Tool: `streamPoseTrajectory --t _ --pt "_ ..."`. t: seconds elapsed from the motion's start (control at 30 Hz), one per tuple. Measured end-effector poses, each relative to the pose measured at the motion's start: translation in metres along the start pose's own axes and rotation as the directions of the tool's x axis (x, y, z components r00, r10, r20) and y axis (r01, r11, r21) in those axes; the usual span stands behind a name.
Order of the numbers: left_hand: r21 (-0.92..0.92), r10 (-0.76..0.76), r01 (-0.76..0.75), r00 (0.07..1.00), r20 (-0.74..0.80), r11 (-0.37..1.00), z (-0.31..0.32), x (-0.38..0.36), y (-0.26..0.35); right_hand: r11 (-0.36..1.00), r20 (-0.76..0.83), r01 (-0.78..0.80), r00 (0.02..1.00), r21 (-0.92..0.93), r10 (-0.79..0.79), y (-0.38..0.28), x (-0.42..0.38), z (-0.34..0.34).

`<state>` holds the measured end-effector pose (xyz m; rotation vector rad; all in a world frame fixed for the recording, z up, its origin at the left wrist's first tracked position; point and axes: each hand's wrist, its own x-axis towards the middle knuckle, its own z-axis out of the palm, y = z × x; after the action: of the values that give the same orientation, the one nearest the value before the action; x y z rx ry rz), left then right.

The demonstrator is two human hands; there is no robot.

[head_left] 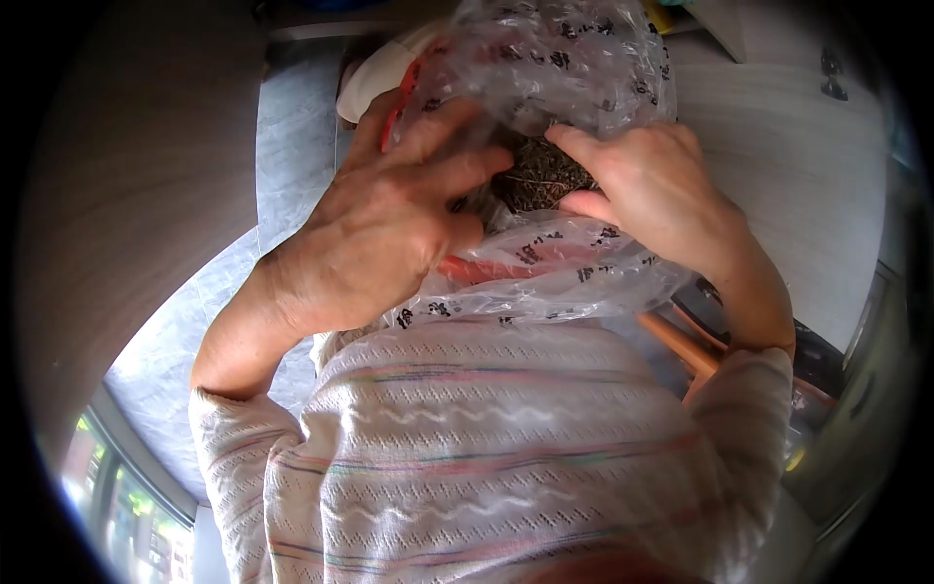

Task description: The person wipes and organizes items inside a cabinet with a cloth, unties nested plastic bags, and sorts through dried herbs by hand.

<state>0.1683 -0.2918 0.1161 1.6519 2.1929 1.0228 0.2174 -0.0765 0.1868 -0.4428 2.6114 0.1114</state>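
A clear plastic bag (593,83) printed with black characters lies in front of my body, its mouth spread wide. Dark brown, dried, crumbly plant-like matter (545,175) shows inside it. My left hand (379,229) reaches over the bag's left side with fingers apart, some tips behind or against the plastic. On the right, my right hand (662,185) rests at the bag's opening, thumb and forefinger apart at the edge of the dried matter; its other fingers are mostly hidden. A red strip (486,270) shows through the near plastic.
A pale wood-grain surface (778,165) extends to the right of the bag. A cream rounded object (379,83) sits behind my left hand. Orange-brown bars (681,346) stand below my right forearm. Grey marbled floor (185,336) and a window (126,506) are at the left.
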Motion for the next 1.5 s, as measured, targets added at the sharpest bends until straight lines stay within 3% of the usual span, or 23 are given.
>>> streamPoseTrajectory --t 0.3,0.4,0.6,0.7,0.83,1.07,1.17,1.5 --pt "0.019 -0.01 0.011 1.0 -0.028 1.0 -0.008 -0.006 0.009 0.997 -0.102 0.009 0.995 0.073 -0.001 0.013 -0.009 0.005" --pt "0.07 -0.025 0.026 1.0 -0.012 0.997 -0.013 -0.009 0.012 0.998 -0.026 -0.054 0.998 0.043 0.055 0.009 -0.01 -0.003" --pt "0.077 -0.007 0.01 0.999 -0.034 0.997 -0.014 -0.013 0.013 0.999 -0.048 -0.006 0.999 0.054 0.008 0.006 -0.01 -0.007" --pt "0.053 0.001 0.003 0.998 -0.065 0.999 -0.013 -0.013 0.014 0.997 -0.152 0.069 0.987 0.045 -0.061 -0.021 -0.008 -0.018" --pt "0.052 0.039 -0.037 0.999 -0.032 0.998 -0.014 -0.014 0.014 0.931 -0.258 0.353 0.912 0.096 -0.32 -0.037 0.019 0.0" --pt "0.034 0.011 -0.01 1.0 -0.014 0.999 -0.024 -0.018 0.018 0.981 -0.114 0.158 0.979 -0.112 -0.171 -0.009 0.023 0.001" --pt "0.069 0.003 -0.005 0.999 0.038 0.998 -0.029 -0.019 0.016 0.987 -0.019 0.14 0.99 -0.08 -0.142 0.0 0.021 -0.006" --pt "0.077 0.014 -0.018 0.999 0.052 0.997 -0.027 -0.023 0.013 0.995 -0.049 -0.051 0.998 -0.082 0.047 0.013 0.001 -0.017"
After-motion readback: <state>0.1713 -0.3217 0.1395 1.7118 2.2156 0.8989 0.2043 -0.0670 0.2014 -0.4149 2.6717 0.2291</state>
